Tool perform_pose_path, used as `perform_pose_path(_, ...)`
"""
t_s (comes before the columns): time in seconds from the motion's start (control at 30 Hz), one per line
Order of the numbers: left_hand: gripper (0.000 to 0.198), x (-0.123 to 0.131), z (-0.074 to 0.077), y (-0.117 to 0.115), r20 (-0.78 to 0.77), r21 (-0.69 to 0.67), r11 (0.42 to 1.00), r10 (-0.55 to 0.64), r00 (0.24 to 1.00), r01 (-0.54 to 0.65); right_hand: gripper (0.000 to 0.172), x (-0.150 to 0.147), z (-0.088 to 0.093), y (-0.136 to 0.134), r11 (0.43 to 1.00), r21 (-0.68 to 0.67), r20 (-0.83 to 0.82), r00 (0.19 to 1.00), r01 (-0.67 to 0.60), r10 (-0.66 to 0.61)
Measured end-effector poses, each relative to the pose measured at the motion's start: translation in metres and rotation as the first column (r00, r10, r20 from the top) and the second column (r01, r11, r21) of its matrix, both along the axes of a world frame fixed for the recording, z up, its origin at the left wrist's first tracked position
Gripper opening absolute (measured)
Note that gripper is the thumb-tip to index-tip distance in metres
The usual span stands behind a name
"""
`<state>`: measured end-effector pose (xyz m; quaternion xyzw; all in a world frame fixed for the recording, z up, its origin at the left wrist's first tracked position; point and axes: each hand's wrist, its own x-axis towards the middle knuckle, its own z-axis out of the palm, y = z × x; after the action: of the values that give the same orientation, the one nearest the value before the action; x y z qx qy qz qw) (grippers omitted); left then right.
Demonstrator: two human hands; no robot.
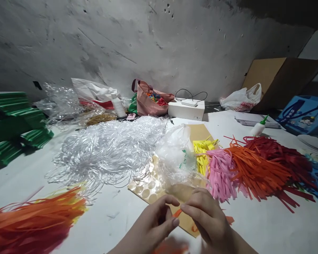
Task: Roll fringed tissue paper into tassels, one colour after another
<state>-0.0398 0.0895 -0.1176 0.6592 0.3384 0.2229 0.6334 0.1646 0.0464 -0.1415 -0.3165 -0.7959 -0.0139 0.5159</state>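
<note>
My right hand point(208, 215) pinches a narrow orange strip point(177, 213) near the front middle of the table. Just left of it is my left hand point(157, 224), its thumb and index finger curved and apart, with the strip's end close to the fingertips. Under and behind the hands lies a brown board point(187, 220) with round clear stickers on its left part. A crumpled clear plastic bag point(176, 155) rests on the board. More orange material, blurred, shows below the hands at the bottom edge.
White cord point(113, 148) is heaped at centre left. Yellow point(201, 158), pink point(221, 173), orange point(257, 171) and red strips point(283, 155) lie at right. Orange-red strips point(37, 222) are front left, green bundles point(13, 120) far left. A glue bottle point(259, 127) stands back right.
</note>
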Motion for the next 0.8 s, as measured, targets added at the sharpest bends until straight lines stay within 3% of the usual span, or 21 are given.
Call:
perform_pose_path(0.03, 0.027, -0.001, 0.000, -0.001, -0.088, 0.176, 0.984, -0.005, 0.996, 0.021, 0.032, 0.000, 0.001, -0.001, 1.000, 0.002, 0.013, 1.000, 0.000, -0.001)
perform_pose_path(0.07, 0.022, -0.003, -0.001, -0.002, -0.160, 0.361, 0.932, 0.014, 0.987, 0.046, 0.032, 0.000, 0.001, -0.001, 1.000, 0.003, 0.024, 1.000, 0.001, -0.001)
perform_pose_path(0.1, 0.020, -0.004, -0.002, -0.003, -0.200, 0.536, 0.842, 0.049, 0.979, 0.067, 0.031, -0.001, 0.002, -0.002, 1.000, 0.000, 0.033, 0.999, 0.002, -0.002)
perform_pose_path(0.17, 0.019, -0.006, -0.004, -0.004, -0.206, 0.794, 0.600, 0.121, 0.971, 0.094, 0.030, -0.001, 0.002, -0.002, 1.000, -0.009, 0.050, 0.999, 0.006, -0.006)
perform_pose_path(0.23, 0.020, -0.006, -0.006, -0.005, -0.187, 0.914, 0.392, 0.171, 0.967, 0.107, 0.029, -0.002, 0.003, -0.003, 0.999, -0.020, 0.068, 0.997, 0.026, -0.024)
perform_pose_path(0.3, 0.021, -0.007, -0.007, -0.007, -0.201, 0.946, 0.292, 0.192, 0.961, 0.140, 0.027, -0.004, 0.005, -0.003, 0.997, -0.047, 0.086, 0.995, 0.063, -0.059)
perform_pose_path(0.47, 0.023, -0.005, -0.006, -0.007, -0.255, 0.955, 0.211, 0.225, 0.940, 0.208, 0.015, -0.009, 0.008, -0.004, 0.986, -0.121, 0.127, 0.987, 0.113, -0.097)
perform_pose_path(0.8, 0.021, 0.001, -0.003, -0.008, -0.174, 0.981, 0.138, 0.304, 0.937, 0.137, 0.017, -0.016, 0.012, -0.007, 0.953, 0.075, 0.162, 0.940, 0.292, -0.301)
